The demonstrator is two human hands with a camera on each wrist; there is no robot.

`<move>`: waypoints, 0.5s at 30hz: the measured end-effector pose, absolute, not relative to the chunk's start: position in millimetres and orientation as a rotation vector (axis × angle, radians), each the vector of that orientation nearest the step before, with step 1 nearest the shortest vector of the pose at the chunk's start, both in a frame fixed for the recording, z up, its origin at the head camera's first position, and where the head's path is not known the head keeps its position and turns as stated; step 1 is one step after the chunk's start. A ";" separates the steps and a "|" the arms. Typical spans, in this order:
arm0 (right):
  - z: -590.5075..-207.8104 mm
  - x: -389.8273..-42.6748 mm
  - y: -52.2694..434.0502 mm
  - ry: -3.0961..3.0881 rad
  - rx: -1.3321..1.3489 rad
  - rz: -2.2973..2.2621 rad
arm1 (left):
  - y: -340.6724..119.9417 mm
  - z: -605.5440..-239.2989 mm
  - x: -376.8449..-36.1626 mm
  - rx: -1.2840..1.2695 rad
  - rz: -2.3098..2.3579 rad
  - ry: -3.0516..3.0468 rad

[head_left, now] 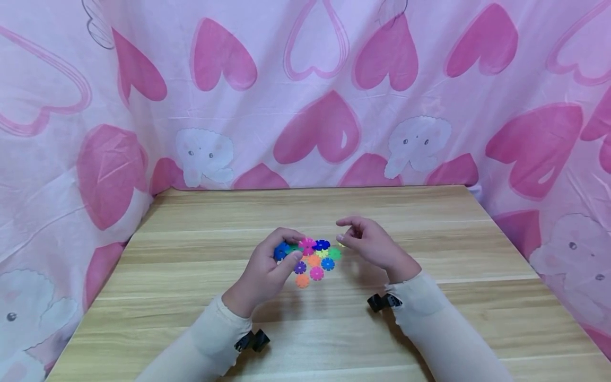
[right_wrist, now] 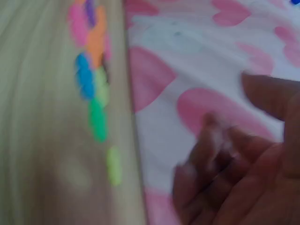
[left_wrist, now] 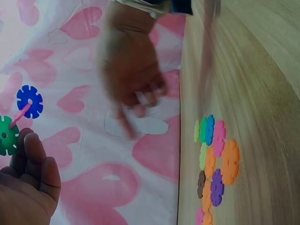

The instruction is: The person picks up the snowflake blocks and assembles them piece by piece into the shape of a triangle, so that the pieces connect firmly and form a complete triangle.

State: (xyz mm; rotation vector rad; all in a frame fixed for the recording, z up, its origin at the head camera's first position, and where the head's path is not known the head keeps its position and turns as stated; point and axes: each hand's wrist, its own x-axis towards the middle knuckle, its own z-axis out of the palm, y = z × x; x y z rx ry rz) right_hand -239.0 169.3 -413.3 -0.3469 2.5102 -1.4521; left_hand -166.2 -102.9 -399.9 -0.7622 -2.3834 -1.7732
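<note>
Hiding from head view: green disc [left_wrist: 6, 136]

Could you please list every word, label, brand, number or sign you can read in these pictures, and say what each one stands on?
There is none to read in any view.
The curtain carries only pink hearts and white cartoon animals, no lettering.
The snowflake discs on the wooden table are plain coloured plastic.
The left hand holds joined discs, also unmarked; the right hand shows nothing printed.
The right wrist view is too blurred to show fine print.
</note>
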 end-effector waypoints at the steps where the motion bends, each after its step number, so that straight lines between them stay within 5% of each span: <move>1: -418.1 -241.4 170.1 2.524 -0.278 -1.380 | -102.8 -400.4 -166.2 -0.770 -1.778 -2.381; 6: -432.1 -244.4 170.8 2.517 -0.074 -1.110 | -102.6 -402.2 -166.9 -0.794 -1.790 -2.372; 15: -438.3 -244.9 173.2 2.540 -0.085 -0.917 | -103.2 -403.2 -168.2 -0.797 -1.798 -2.375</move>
